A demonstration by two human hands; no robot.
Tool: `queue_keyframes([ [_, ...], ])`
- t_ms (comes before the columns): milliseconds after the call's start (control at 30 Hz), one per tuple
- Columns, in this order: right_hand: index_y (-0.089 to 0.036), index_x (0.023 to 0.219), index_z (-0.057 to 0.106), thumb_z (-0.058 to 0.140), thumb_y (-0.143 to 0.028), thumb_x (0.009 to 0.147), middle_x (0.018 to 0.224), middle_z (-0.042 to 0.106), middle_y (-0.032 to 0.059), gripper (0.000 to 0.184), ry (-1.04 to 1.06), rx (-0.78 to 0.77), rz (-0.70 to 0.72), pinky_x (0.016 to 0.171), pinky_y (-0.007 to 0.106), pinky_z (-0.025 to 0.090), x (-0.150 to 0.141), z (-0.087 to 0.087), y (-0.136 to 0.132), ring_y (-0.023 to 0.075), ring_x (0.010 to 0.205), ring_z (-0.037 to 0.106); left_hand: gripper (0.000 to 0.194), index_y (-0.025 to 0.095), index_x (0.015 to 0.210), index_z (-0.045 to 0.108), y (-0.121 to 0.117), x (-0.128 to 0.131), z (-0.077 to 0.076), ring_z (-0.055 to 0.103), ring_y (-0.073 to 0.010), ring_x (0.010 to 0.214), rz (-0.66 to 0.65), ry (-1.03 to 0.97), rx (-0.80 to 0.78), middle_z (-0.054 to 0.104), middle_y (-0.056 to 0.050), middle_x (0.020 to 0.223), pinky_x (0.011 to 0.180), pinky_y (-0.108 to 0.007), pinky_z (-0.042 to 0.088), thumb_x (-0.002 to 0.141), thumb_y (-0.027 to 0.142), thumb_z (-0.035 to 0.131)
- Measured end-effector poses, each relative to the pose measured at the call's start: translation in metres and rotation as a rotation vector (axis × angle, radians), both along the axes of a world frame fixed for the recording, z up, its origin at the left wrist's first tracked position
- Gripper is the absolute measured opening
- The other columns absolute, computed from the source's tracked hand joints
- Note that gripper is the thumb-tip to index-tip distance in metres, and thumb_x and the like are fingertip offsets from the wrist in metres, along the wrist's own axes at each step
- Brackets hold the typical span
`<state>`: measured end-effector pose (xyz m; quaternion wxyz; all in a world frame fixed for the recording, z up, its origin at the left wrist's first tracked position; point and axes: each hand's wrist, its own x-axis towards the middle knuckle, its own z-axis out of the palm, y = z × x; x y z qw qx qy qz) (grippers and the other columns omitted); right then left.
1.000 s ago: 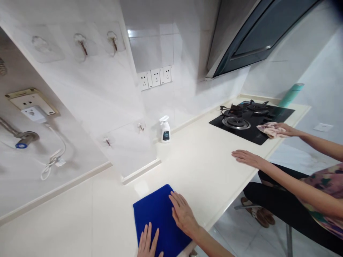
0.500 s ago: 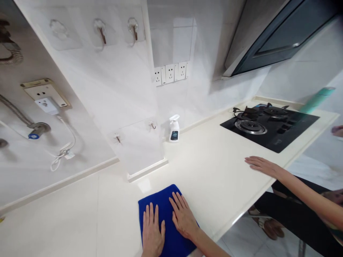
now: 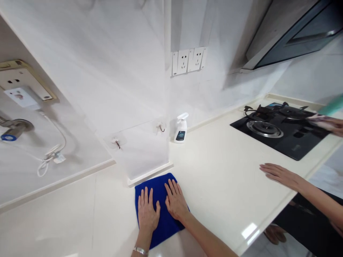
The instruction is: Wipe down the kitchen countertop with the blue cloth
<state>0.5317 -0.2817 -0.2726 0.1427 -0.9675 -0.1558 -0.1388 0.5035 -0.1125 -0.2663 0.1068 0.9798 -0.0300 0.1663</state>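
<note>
A blue cloth point(image 3: 160, 225) lies spread on the white countertop point(image 3: 219, 185), its far edge close to the base of the wall column. My left hand point(image 3: 147, 212) rests flat on the cloth's left part, fingers stretched out, a bracelet at the wrist. On the right part of the same cloth lies my right hand point(image 3: 176, 201), palm down with fingers extended. Neither hand grips anything. Beyond the cloth, against the wall, stands a white spray bottle point(image 3: 180, 129) with a dark label.
Another person's hand point(image 3: 280, 175) rests on the countertop at right. A gas stove point(image 3: 284, 137) is set into the counter behind it, with another hand point(image 3: 336, 126) over its right side. A range hood point(image 3: 268, 43) juts out above. Wall hooks point(image 3: 117, 143) and sockets point(image 3: 187, 61) are on the walls.
Both my hands and the cloth have slid forward, toward the wall column. The view has shifted. The other person's hand at far right has come over the stove.
</note>
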Motion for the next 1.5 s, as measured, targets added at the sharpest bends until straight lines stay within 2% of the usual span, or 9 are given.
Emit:
queue_keyframes([
  [167, -0.011, 0.151, 0.037, 0.043, -0.021, 0.09, 0.163, 0.026, 0.0137, 0.062, 0.052, 0.055, -0.048, 0.123, 0.052, 0.026, 0.031, 0.0, 0.004, 0.0301, 0.152, 0.018, 0.058, 0.019, 0.151, 0.035, -0.01, 0.026, 0.0, 0.031, -0.0306, 0.15, 0.024, 0.014, -0.03, 0.039, -0.015, 0.159, 0.12, -0.056, 0.037, 0.095, 0.033, 0.042],
  [367, -0.009, 0.148, 0.04, 0.046, -0.028, 0.09, 0.161, 0.029, 0.0182, 0.061, 0.088, 0.11, -0.046, 0.124, 0.052, 0.022, 0.052, 0.0, 0.006, 0.0313, 0.152, 0.018, 0.057, 0.017, 0.15, 0.038, -0.014, 0.035, 0.001, 0.031, -0.0327, 0.15, 0.04, 0.048, -0.025, 0.039, -0.017, 0.159, 0.121, -0.057, 0.035, 0.096, 0.034, 0.041],
  [467, -0.007, 0.146, 0.043, 0.048, -0.029, 0.091, 0.159, 0.031, 0.0197, 0.06, 0.079, 0.103, -0.039, 0.124, 0.05, 0.023, 0.054, 0.001, 0.005, 0.0315, 0.151, 0.02, 0.056, 0.016, 0.149, 0.039, -0.012, 0.034, -0.002, 0.032, -0.0335, 0.149, 0.032, 0.039, -0.015, 0.04, -0.018, 0.158, 0.12, -0.057, 0.035, 0.096, 0.034, 0.04],
  [667, -0.016, 0.151, 0.038, 0.042, -0.022, 0.093, 0.16, 0.033, 0.0121, 0.059, -0.068, 0.025, -0.009, 0.121, 0.047, 0.031, 0.03, -0.006, -0.015, 0.0256, 0.15, 0.025, 0.057, 0.017, 0.15, 0.036, -0.004, 0.027, -0.013, 0.035, -0.0325, 0.148, -0.062, -0.06, 0.054, 0.041, -0.018, 0.157, 0.117, -0.055, 0.041, 0.096, 0.034, 0.041],
  [900, -0.018, 0.152, 0.036, 0.04, -0.018, 0.093, 0.161, 0.032, 0.01, 0.06, -0.158, -0.017, -0.077, 0.118, 0.047, 0.036, -0.028, -0.019, -0.037, 0.025, 0.149, 0.029, 0.063, 0.023, 0.154, 0.024, -0.018, -0.017, -0.019, 0.033, -0.0313, 0.149, -0.132, -0.107, 0.057, 0.037, -0.015, 0.16, 0.117, -0.055, 0.042, 0.095, 0.031, 0.045],
  [1033, -0.021, 0.157, 0.025, 0.04, -0.018, 0.093, 0.163, 0.026, 0.0092, 0.065, -0.176, -0.014, -0.08, 0.117, 0.049, 0.038, -0.06, -0.024, -0.038, 0.0265, 0.149, 0.029, 0.064, 0.024, 0.154, 0.024, -0.021, -0.051, -0.017, 0.035, -0.03, 0.148, -0.13, -0.124, 0.094, 0.037, -0.013, 0.16, 0.115, -0.053, 0.045, 0.094, 0.03, 0.046],
  [1167, -0.022, 0.159, 0.012, 0.042, -0.017, 0.092, 0.164, 0.021, 0.0096, 0.074, -0.195, -0.01, -0.082, 0.116, 0.052, 0.039, -0.086, -0.03, -0.027, 0.0296, 0.149, 0.028, 0.064, 0.024, 0.154, 0.025, -0.013, -0.084, -0.015, 0.038, -0.0286, 0.146, -0.131, -0.143, 0.119, 0.04, -0.011, 0.159, 0.112, -0.051, 0.049, 0.094, 0.029, 0.047],
  [1333, -0.02, 0.159, 0.004, 0.045, -0.015, 0.088, 0.164, 0.018, 0.0102, 0.082, -0.175, 0.014, -0.013, 0.116, 0.057, 0.039, -0.108, -0.03, 0.007, 0.0332, 0.15, 0.023, 0.063, 0.026, 0.153, 0.028, 0.018, -0.117, -0.013, 0.04, -0.0279, 0.145, -0.07, -0.112, 0.128, 0.042, -0.009, 0.158, 0.111, -0.051, 0.051, 0.094, 0.031, 0.048],
  [1500, -0.018, 0.156, 0.027, 0.046, -0.016, 0.089, 0.164, 0.021, 0.0095, 0.07, -0.017, 0.009, 0.203, 0.12, 0.052, 0.036, -0.119, -0.011, 0.049, 0.0297, 0.151, 0.021, 0.06, 0.028, 0.151, 0.035, 0.081, -0.137, -0.008, 0.038, -0.0282, 0.147, 0.033, -0.04, 0.1, 0.044, -0.007, 0.157, 0.114, -0.053, 0.047, 0.094, 0.038, 0.048],
])
